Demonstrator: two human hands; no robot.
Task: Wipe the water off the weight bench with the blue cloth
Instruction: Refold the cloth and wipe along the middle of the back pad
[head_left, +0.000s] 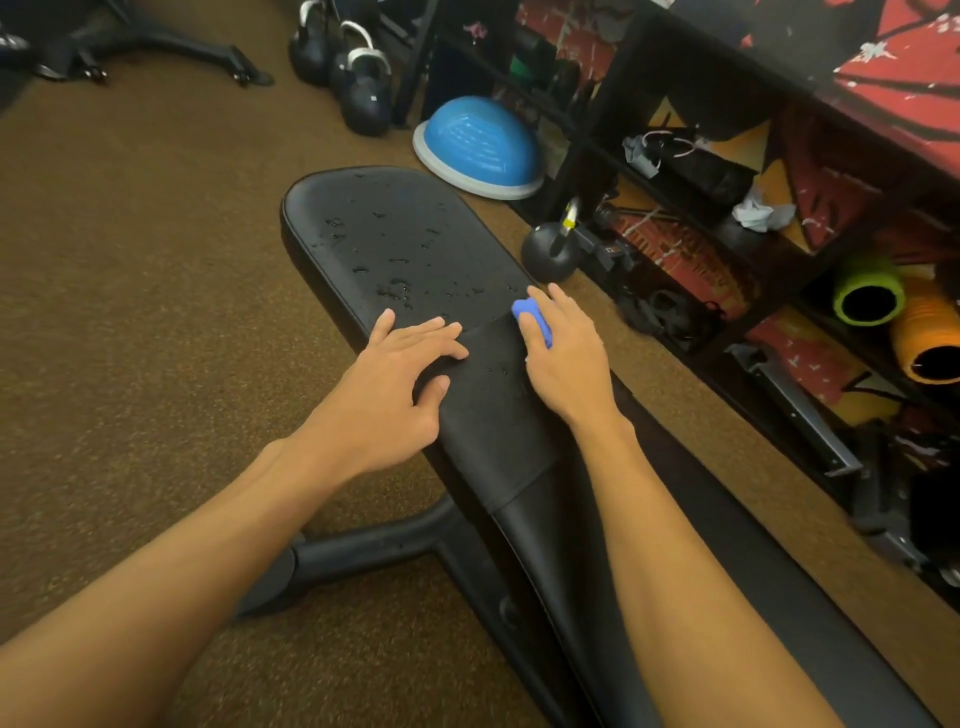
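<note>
The right hand (566, 353) grips the bunched blue cloth (532, 319), pressing it onto the weight bench (405, 234) near its right edge. The left hand (395, 384) rests just beside it, fingers spread flat on the pad. Water drops (395, 288) lie beyond both hands. A kettlebell (549, 252) and a blue balance dome (480, 148) stand on the carpet beside the bench.
</note>
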